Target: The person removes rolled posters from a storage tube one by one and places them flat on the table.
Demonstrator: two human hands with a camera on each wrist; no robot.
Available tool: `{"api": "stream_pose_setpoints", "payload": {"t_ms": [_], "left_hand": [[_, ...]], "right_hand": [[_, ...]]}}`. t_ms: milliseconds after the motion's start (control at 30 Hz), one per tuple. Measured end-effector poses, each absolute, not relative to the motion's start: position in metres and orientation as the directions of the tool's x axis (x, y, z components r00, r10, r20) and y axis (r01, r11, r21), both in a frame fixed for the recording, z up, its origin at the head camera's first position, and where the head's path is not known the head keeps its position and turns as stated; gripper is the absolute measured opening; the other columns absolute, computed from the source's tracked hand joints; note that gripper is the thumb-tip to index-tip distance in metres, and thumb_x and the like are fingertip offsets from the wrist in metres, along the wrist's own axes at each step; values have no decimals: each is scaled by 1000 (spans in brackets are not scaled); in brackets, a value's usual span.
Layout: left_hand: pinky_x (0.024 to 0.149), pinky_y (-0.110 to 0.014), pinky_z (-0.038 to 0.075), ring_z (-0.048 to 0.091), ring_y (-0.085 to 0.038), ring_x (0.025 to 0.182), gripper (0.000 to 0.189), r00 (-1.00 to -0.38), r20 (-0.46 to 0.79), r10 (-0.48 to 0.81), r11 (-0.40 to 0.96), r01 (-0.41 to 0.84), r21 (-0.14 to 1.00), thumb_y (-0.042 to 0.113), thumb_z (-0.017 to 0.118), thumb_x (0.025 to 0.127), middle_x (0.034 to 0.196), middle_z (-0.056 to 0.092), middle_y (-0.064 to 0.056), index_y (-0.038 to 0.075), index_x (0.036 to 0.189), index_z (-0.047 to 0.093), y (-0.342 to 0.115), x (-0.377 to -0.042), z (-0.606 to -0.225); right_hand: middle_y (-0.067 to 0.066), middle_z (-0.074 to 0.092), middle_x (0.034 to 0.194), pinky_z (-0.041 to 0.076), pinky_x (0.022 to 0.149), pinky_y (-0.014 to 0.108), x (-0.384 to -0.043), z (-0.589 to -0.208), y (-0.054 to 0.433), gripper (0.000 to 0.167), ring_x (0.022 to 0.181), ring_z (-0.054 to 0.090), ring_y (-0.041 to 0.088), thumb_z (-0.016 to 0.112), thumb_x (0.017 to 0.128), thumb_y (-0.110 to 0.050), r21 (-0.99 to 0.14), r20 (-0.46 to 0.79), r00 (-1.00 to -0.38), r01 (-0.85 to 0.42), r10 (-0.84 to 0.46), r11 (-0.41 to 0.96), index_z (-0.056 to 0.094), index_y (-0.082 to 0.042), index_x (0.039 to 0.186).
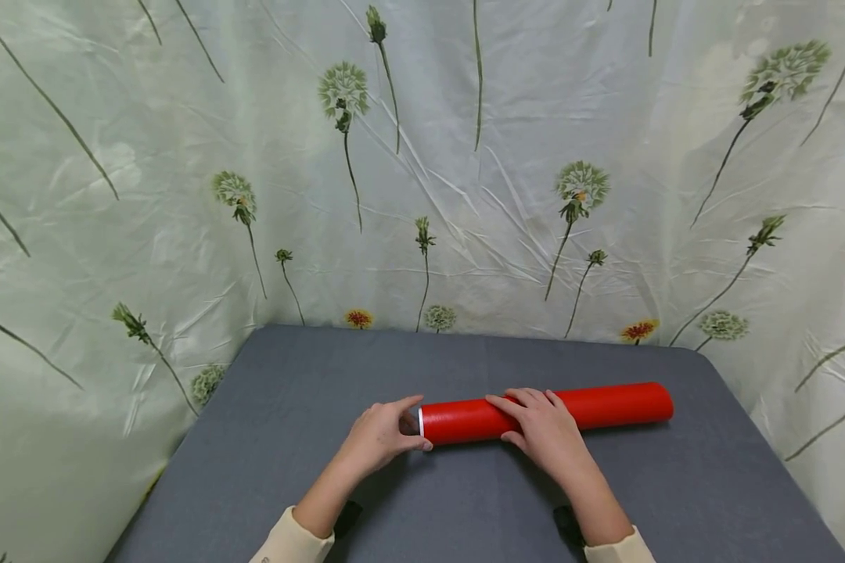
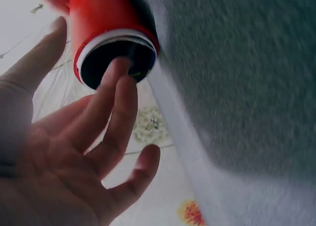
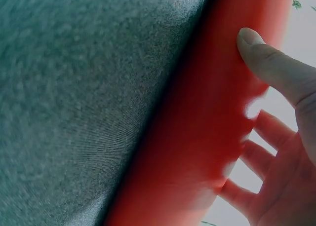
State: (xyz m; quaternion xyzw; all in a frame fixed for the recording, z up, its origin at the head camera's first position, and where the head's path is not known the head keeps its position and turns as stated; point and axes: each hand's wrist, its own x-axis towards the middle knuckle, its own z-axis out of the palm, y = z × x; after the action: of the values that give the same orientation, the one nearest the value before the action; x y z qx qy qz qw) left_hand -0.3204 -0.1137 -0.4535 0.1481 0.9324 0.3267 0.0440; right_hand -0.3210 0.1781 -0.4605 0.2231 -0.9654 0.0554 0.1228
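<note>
A long red tube (image 1: 616,407), with a smooth glossy surface, lies crosswise on the grey tabletop (image 1: 310,375). Its left end has a white rim (image 2: 102,37) around a dark hollow opening. At that end is my left hand (image 1: 380,434), thumb and forefinger spread apart beside the rim. In the left wrist view its fingers are loosely bent, and two fingertips overlap the dark opening. My right hand (image 1: 545,430) rests on the middle of the tube, fingers spread over the top and thumb (image 3: 252,38) on the near side. Its palm stays off the red surface.
A pale curtain (image 1: 465,180) printed with dandelions and small flowers hangs behind the table and along both sides. Cream sleeves (image 1: 292,539) and dark wrist straps (image 1: 348,516) show at the lower edge of the head view.
</note>
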Motion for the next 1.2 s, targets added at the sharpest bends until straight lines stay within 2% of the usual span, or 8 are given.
{"api": "stream_pose_setpoints", "payload": {"t_ms": [100,300,433,733,1000,1200], "left_hand": [[74,-31,52,72,-12,88,76,-940,-31,340,685,225,693,19,91,83,99,83,-1,4,150,59,-113,-321,-454],[66,-24,46,63,-4,71,67,-940,37,340,681,273,680,7,87,84,84,81,3,0,146,63,-111,-321,-457],[65,-23,46,59,0,65,64,-937,87,339,691,310,653,7,89,81,76,78,5,-3,140,66,-112,-321,-459],[66,-22,47,63,2,66,57,-940,112,321,714,319,624,14,92,80,73,79,6,-2,131,73,-115,-321,-461],[64,-23,47,60,1,64,55,-943,116,311,728,315,609,14,93,79,72,77,6,-2,128,75,-118,-316,-460],[64,-22,47,63,2,64,51,-938,154,312,740,341,580,17,94,78,71,78,7,1,124,78,-121,-313,-460]], "right_hand": [[6,71,132,50,107,59,-321,-460,179,63,125,64,28,91,83,-28,-41,256,-867,-451,-427,891,68,-30,142],[6,73,128,53,102,58,-324,-454,180,63,120,67,28,92,81,-30,-3,272,-836,-496,-477,868,69,-29,140],[5,73,125,57,96,53,-325,-452,181,63,116,68,27,93,81,-33,38,264,-812,-530,-520,847,69,-30,140],[3,74,121,60,89,46,-323,-454,181,63,112,70,24,93,80,-36,96,293,-785,-544,-546,833,69,-33,138],[2,74,122,60,91,45,-323,-457,183,65,113,69,23,93,79,-38,125,316,-770,-545,-554,829,69,-35,139],[2,73,122,59,92,45,-321,-460,184,65,114,69,23,93,79,-39,128,319,-770,-543,-553,830,69,-35,139]]}}
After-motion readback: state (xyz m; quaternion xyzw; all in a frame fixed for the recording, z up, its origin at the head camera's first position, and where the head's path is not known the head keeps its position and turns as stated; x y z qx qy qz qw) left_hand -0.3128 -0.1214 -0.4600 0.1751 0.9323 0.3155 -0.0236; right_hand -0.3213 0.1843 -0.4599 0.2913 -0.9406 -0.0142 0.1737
